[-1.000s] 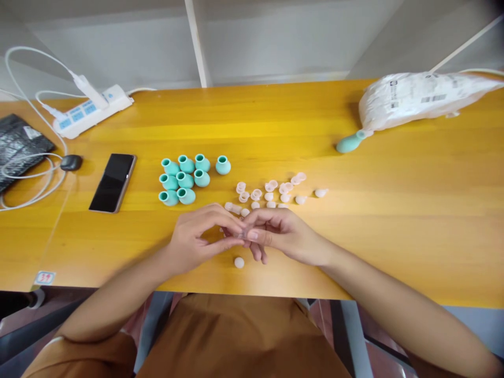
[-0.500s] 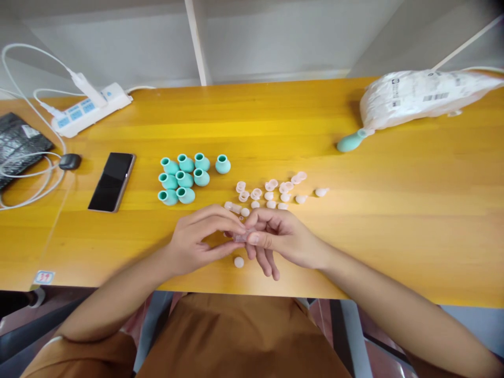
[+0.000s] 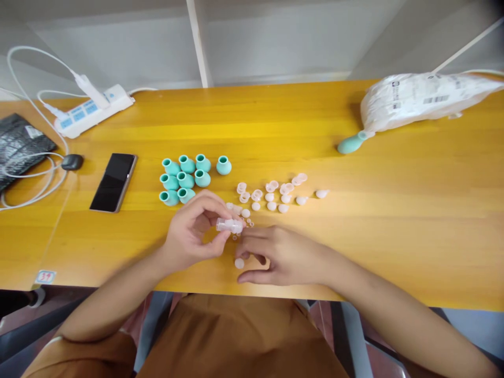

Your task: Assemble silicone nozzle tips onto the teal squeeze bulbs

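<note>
Between the thumb and fingers of my left hand (image 3: pixel 195 226) is a small clear plastic tube (image 3: pixel 229 226), lying level just above the table. My right hand (image 3: pixel 279 254) is low over the table to the right, palm down, fingers apart, thumb stretched out. A round white cap (image 3: pixel 239 263) lies by its fingertips; whether they touch it I cannot tell. Tiny clear rings (image 3: pixel 251 224) lie near the tube, partly hidden by my hands. Beyond them are several translucent flanged pieces (image 3: pixel 256 195) and several white caps (image 3: pixel 271 206), a few with pointed tips.
Several teal rubber bulbs (image 3: pixel 186 180) stand grouped at left centre. A phone (image 3: pixel 113 182), a power strip (image 3: pixel 94 111) with cables and a black package (image 3: pixel 23 147) are farther left. At back right lies a white plastic bag (image 3: pixel 425 102) against a teal bulb with nozzle (image 3: pixel 352 143).
My right hand has let go of the clear tube and moved down to the table near the round cap. My left hand keeps the tube, now more visible and slightly farther left.
</note>
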`<state>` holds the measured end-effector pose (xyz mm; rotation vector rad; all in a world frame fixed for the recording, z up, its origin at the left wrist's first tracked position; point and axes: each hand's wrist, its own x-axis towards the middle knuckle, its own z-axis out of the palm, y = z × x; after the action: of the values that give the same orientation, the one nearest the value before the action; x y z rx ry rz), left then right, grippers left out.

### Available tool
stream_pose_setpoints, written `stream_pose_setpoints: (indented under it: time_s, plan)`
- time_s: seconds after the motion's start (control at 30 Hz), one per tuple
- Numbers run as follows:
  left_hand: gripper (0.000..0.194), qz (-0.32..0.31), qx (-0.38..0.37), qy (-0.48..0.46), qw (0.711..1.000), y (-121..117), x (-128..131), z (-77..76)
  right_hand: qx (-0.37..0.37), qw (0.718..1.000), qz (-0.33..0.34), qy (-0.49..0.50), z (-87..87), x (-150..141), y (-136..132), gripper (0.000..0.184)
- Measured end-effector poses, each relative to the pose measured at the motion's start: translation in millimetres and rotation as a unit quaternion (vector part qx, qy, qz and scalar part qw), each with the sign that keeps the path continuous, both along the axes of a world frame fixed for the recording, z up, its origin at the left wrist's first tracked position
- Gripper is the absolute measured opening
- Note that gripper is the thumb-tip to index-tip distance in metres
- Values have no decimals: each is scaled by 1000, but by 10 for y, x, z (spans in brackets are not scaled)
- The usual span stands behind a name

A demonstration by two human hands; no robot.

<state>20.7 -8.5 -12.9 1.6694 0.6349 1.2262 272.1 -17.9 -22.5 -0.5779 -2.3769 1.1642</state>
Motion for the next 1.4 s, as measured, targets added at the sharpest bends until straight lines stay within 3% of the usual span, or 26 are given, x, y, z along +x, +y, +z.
stream_pose_setpoints:
  time_s: [0.13, 0.23, 0.33, 0.53, 0.63, 0.73, 0.83, 0.9, 1.0, 1.1, 1.2, 1.4]
  plan:
    - [20, -25, -40, -26, 999, 48, -29, 17, 110, 989, 73, -61, -37, -22, -29, 30]
    - [18, -39, -81, -29, 995, 56, -41, 19, 168, 976, 88, -106, -28, -42, -43, 19]
    - [18, -45, -115, -47, 991, 42, -28, 26, 199, 966, 93, -135, -12, -63, -47, 9]
    - [20, -101, -188, -99, 972, 29, -7, 51, 221, 956, 107, -163, -11, -90, -52, 11]
    - [19, -102, -200, -94, 970, 34, -8, 62, 167, 970, 118, -133, -17, -73, -39, 9]
    - [18, -86, -181, -72, 977, 37, -6, 76, 25, 992, 123, -26, 13, -28, 7, 9]
    - [21, -57, -132, -47, 989, 41, -16, 83, -132, 978, 108, 124, 86, 37, 78, 9]
    - [23, -50, -100, -19, 994, 39, -34, 80, -178, 958, 62, 214, 131, 76, 128, 16]
    - [25, -37, -66, 54, 996, 22, -64, 59, -182, 934, -47, 304, 146, 103, 190, 22]
    - [31, -19, -25, 105, 994, -2, -71, 23, -175, 923, -119, 322, 104, 92, 219, 20]
    - [34, -17, -31, 83, 996, -16, -50, -12, -167, 929, -129, 305, 59, 62, 212, 19]
    - [21, 8, -48, 69, 996, -6, -26, -30, -129, 947, -140, 258, 12, 15, 172, 15]
